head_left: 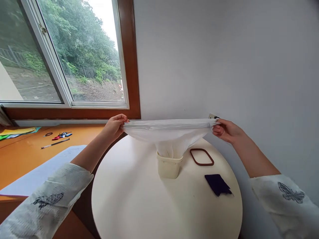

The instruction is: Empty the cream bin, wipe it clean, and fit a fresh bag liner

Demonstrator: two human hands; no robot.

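A thin white plastic bag point(166, 132) is stretched wide between my two hands, above a small cream bin point(169, 168). Its lower part hangs down into the bin's mouth. My left hand point(116, 126) pinches the bag's left edge, and my right hand point(227, 130) grips the right edge at about the same height. To the right of the bin, a brown rounded-square ring point(212, 162) lies flat on the round white table point(129, 199). Nearer to me is a dark navy piece of cloth point(217, 184).
At the left, an orange wooden desk point(84, 132) holds white paper point(45, 172), a pen point(55, 143), keys point(62, 135) and coloured folders point(18, 132). A window point(82, 53) is behind it. A grey-white wall point(174, 59) rises behind the table.
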